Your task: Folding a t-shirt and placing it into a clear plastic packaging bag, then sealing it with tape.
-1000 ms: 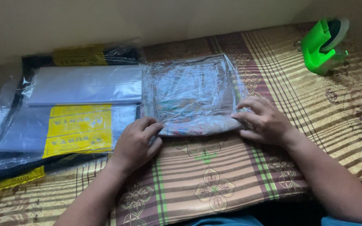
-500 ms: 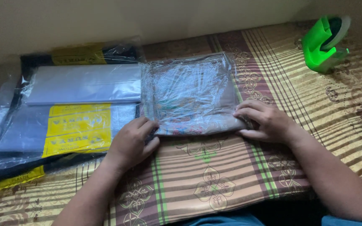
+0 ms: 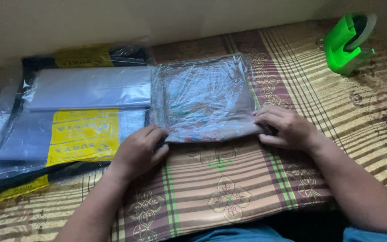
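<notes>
**Clear-wrapped cloth packet pressed flat at both lower corners**

Clear-wrapped cloth packet (image 3: 204, 98) is seen as a flat, roughly square bundle of folded patterned fabric sealed in crinkled, glossy transparent film, with light glare across its top. It lies on the striped brown, cream and green bedcover (image 3: 229, 188), near the middle of the view.

The left hand (image 3: 139, 150) is laid loosely curled over the packet's lower left corner, fingers bent and pressed against the film edge; nothing is clenched inside it. The right hand (image 3: 285, 129) is laid palm down at the lower right corner, its fingers stretched leftward along the packet's front edge, with the fingertips pressing the film down. Whether the film is pinched between the fingers cannot be told. The packet is thus held down from both sides rather than lifted.

Just beside the left hand and touching the packet's left edge, a stack of grey plastic bags with yellow labels (image 3: 77, 121) is seen, itself inside a loose clear wrapper, and a black-and-yellow pack (image 3: 90, 56) is partly hidden behind it by the wall. Well apart at the far right, a green tape dispenser (image 3: 348, 42) stands on the bedcover.

Open bedcover is left in front of the packet, between the forearms, and to the right of the right hand as far as the dispenser. The left side is crowded by the bag stack.
</notes>
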